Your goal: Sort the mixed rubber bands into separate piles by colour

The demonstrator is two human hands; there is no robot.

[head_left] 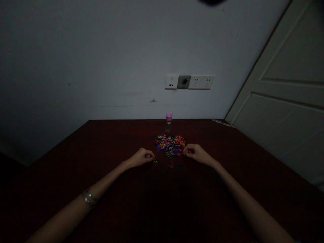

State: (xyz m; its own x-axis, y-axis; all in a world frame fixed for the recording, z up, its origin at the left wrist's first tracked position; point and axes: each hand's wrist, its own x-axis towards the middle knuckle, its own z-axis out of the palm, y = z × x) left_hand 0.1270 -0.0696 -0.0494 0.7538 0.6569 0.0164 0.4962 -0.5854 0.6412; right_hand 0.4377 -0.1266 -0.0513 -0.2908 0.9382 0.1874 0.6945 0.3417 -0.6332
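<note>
A heap of small, thin coloured bands (pixel 170 145), looking like rubber bands, lies on the dark red table. My right hand (pixel 198 154) is closed in a pinch at the heap's right edge. What its fingertips grip is too small and dim to make out. To the left of the heap, my left hand (pixel 140 157) has its thumb and fingers pressed together. Its fingertips are at a little yellow pile of bands (pixel 155 162), and anything between them is hidden. In front of the heap lie a small red pile (pixel 171 165) and a dark, bluish one (pixel 181 167).
Behind the heap a clear bottle with a pink cap (pixel 168 123) stands upright. The table (pixel 113 135) meets a pale wall with sockets (pixel 201 82). A flat strip (pixel 222 123) lies at the back right corner, beside a white panelled door (pixel 286 111). The light is dim.
</note>
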